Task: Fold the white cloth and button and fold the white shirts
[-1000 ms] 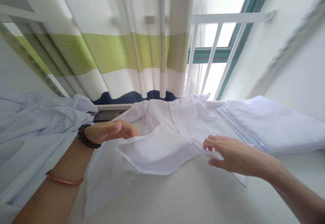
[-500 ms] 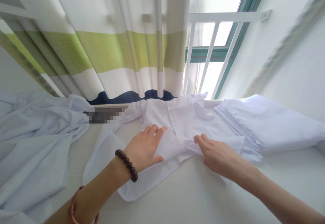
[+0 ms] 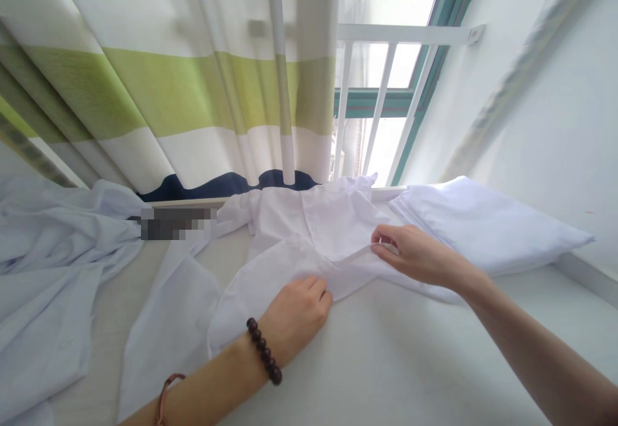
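Observation:
A white long-sleeved garment (image 3: pixel 328 217) lies spread and partly folded on a pale flat surface. My right hand (image 3: pixel 410 252) pinches an edge of its cloth between thumb and fingers, lifting it slightly. Closer to me, my left hand (image 3: pixel 299 316), with a dark bead bracelet on the wrist, has its fingers curled onto the lower edge of the same garment. The left thumb is hidden beneath the hand. One loose part of the garment trails toward the lower left.
A crumpled white cloth pile (image 3: pixel 48 271) lies on the left. At the right is a neatly folded white stack (image 3: pixel 483 226). Behind stand a striped curtain (image 3: pixel 183 91), a white railing (image 3: pixel 405 33) and a window. A blurred dark patch (image 3: pixel 168 223) sits near the back edge.
My left hand has moved down and closed from a spread pose onto the cloth's edge. My right hand has risen slightly with its edge of cloth. The view has shifted right.

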Motion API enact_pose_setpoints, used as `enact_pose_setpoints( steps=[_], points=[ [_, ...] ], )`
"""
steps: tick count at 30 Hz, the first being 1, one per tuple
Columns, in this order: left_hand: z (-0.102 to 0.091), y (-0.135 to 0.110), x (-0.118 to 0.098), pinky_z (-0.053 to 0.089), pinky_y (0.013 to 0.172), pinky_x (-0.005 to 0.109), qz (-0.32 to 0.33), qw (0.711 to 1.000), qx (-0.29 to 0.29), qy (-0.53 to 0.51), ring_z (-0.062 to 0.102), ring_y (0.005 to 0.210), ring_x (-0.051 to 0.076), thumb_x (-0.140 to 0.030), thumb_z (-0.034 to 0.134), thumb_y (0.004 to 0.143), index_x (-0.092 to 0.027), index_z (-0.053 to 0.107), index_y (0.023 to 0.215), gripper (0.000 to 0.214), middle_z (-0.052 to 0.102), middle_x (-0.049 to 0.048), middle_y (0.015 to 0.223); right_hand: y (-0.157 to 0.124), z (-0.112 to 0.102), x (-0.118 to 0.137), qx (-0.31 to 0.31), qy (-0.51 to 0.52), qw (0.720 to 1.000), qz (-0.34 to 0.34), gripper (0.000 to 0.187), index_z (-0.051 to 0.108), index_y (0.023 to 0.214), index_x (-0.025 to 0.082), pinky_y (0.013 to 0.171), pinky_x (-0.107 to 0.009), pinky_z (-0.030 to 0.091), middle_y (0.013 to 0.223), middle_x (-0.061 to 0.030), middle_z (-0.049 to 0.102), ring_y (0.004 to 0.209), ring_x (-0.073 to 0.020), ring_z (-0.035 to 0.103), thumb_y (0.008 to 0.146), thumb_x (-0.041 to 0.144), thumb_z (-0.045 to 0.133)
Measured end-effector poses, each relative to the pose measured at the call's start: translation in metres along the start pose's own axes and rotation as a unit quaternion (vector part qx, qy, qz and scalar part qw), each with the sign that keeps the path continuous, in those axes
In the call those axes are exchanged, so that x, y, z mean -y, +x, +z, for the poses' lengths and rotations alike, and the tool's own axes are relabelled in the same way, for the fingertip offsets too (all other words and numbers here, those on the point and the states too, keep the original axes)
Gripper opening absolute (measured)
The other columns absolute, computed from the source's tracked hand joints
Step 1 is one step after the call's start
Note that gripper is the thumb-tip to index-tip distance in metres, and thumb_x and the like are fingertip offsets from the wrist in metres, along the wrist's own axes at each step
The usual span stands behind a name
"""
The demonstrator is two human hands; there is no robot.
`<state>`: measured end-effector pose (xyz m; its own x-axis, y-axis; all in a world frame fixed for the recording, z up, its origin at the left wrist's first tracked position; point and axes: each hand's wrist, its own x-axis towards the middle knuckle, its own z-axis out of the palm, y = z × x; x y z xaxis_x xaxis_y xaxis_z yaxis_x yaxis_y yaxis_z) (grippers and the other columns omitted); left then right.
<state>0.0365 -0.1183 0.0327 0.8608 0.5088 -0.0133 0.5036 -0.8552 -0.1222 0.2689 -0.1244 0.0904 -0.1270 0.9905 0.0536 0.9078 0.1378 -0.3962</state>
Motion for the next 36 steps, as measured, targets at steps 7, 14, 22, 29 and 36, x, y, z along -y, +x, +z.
enact_pose_setpoints(
  steps=[7,14,22,29,36],
  points=[
    [-0.035,-0.029,0.020,0.046,0.062,0.025,0.029,0.970,0.126,-0.206,0.064,0.070,0.017,-0.007,0.058,0.066,-0.023,0.070,0.073,0.022,0.069,-0.0020,0.075,0.001,0.002,0.007,-0.008,0.163,0.986,-0.021,0.023,0.059,0.079,0.021,0.047,-0.024,0.029,0.057,0.0042,0.046,0.052,-0.0109,0.042,0.086,0.040,0.049],
    [-0.029,-0.021,0.014,0.041,0.056,0.024,-0.002,0.977,0.096,-0.191,0.058,0.062,0.015,-0.023,0.055,0.081,-0.019,0.060,0.073,0.010,0.064,-0.0010,0.071,0.009,0.013,0.000,0.152,0.315,0.936,-0.036,0.038,0.058,0.090,0.018,0.059,-0.027,0.047,0.076,-0.0026,0.062,0.070,-0.0146,0.060,0.091,0.053,0.043],
    [0.015,0.003,0.013,0.048,0.078,0.034,0.065,0.978,-0.174,-0.091,0.054,0.086,0.020,-0.011,0.046,0.085,-0.017,0.056,0.092,0.014,0.058,0.0071,0.094,0.020,0.017,-0.037,-0.028,0.062,0.997,0.025,0.030,0.058,0.106,0.019,0.081,-0.038,0.048,0.109,-0.0101,0.064,0.089,-0.0217,0.063,0.090,0.041,0.045],
    [0.029,0.002,0.020,0.035,0.106,0.050,0.053,0.962,-0.250,-0.095,0.033,0.134,0.029,-0.008,0.047,0.081,-0.017,0.030,0.137,0.059,0.046,0.0145,0.134,0.029,0.029,-0.078,-0.013,-0.027,0.992,0.123,0.040,0.053,0.121,0.015,0.081,-0.034,0.044,0.111,-0.0126,0.065,0.098,-0.0259,0.062,0.086,0.034,0.049],
    [0.022,0.006,0.036,0.043,0.098,0.040,0.040,0.975,-0.130,-0.175,0.056,0.104,0.020,-0.002,0.045,0.077,-0.018,0.039,0.130,0.056,0.062,0.0060,0.109,0.035,0.027,-0.080,-0.054,-0.012,0.990,0.131,0.025,0.057,0.078,0.019,0.065,-0.028,0.041,0.080,-0.0060,0.067,0.076,-0.0207,0.062,0.088,0.037,0.042]
  ],
)
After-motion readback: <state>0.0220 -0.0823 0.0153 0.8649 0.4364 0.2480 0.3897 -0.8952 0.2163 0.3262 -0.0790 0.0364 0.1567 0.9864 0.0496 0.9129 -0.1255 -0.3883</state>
